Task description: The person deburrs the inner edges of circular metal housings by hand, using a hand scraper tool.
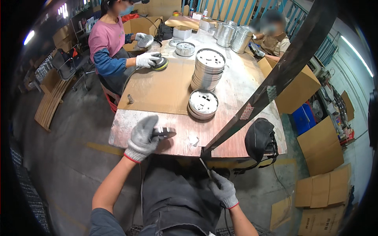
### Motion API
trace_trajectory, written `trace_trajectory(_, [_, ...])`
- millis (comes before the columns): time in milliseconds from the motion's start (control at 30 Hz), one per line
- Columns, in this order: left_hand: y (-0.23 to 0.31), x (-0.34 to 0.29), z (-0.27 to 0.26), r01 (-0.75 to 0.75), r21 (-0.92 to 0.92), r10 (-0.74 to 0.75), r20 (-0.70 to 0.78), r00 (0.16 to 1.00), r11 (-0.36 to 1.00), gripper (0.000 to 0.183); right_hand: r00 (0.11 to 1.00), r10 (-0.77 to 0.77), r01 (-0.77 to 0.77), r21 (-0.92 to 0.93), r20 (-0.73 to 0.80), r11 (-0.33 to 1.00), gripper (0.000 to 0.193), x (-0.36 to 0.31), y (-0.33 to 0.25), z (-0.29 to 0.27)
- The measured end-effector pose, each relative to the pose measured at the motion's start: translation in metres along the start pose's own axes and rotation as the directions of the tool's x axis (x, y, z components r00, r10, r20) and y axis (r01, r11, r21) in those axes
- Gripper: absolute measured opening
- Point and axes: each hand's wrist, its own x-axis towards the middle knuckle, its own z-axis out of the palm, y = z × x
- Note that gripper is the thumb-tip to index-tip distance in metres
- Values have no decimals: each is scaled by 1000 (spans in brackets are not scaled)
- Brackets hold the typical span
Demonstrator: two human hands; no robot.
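Note:
My left hand [142, 138], in a grey work glove with a red cuff, is at the table's near edge. It is closed on a dark, flat, round thing [164, 133] with light patches on its side; its exact kind does not show. My right hand [224, 189], gloved alike, is lower, in front of the table edge and over my dark trousers. Its fingers close round a thin, pale rod [204, 165] that points up toward the foot of a dark metal post. Beyond my hands, a short stack of round metal housings [203, 104] sits on the table.
A dark post [256, 92] slants across the right side, beside a black bag [260, 137]. A taller housing stack [208, 67] stands behind. Flat cardboard [157, 92] covers the table's left. Across it, a co-worker in pink holds a sander [160, 63]; another person sits far right.

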Motion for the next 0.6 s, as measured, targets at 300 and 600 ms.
trace_trajectory(300, [4,-61,32,-269,130,260,80,962,954,37,937,-348,350,-123,38,929,43,49,-45,0])
trace_trajectory(600, [5,-67,64,283,-766,-406,31,913,577,63,949,-126,228,-355,288,907,44,68,-70,5])
